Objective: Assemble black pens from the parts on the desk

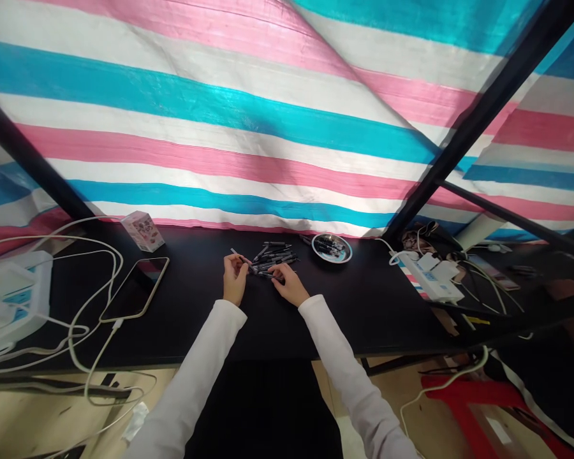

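A loose pile of dark, slim pens [270, 255] lies on the black table in front of me. My left hand [235, 278] is closed at the pile's left side, pinching a slim pen [240, 256] that slants up past the fingertips. At the right edge of the pile, my right hand [289, 283] has its fingers curled together; something dark is by the fingertips, too small to make out. Just right of the pile, a round metal dish [348, 255] holds several more dark pens or pen parts [329, 245].
On the left are a phone [136, 288] on a charging cable, a small pink box [142, 232] and a white power strip [38, 293]. Another power strip [435, 280] with tangled cables sits right. A striped sheet [239, 127] hangs behind; a red stool [473, 408] stands below right.
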Available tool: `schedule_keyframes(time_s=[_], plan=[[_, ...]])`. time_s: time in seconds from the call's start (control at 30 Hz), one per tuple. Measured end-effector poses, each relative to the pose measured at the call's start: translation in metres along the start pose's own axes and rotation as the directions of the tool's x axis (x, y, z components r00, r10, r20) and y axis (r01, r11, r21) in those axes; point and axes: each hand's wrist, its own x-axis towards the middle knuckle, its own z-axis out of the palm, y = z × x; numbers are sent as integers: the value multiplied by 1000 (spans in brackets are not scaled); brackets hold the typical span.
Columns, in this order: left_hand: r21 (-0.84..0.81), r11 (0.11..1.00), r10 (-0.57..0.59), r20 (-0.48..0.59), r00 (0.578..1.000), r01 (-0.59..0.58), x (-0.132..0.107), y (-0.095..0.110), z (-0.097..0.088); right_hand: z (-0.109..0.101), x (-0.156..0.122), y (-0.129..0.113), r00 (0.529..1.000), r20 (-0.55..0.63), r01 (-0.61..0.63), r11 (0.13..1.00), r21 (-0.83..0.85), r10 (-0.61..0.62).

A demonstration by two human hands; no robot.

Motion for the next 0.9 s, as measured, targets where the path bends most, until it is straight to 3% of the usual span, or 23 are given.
schedule_keyframes(time_s=[0.2,0.33,0.53,0.63,0.73,0.9], plan=[[-102,994,-28,133,991,41,-5,7,5,-4,-1,-14,1000,-23,9,977,-211,-14],[-156,981,-76,259,963,119,-8,8,16,-9,-3,-15,999,-44,0,982,-187,-9],[-149,976,-115,268,957,159,-14,5,38,-16,-4,-6,992,-127,-23,997,-76,13],[-45,990,-115,268,956,132,-13,6,45,-17,-5,-4,992,-123,-24,998,-64,16],[86,993,-108,335,936,84,-9,10,50,-17,-5,-4,983,-184,-24,999,-28,18],[251,957,8,483,875,-148,-7,16,57,-19,-6,-2,956,-284,-51,997,63,67]])
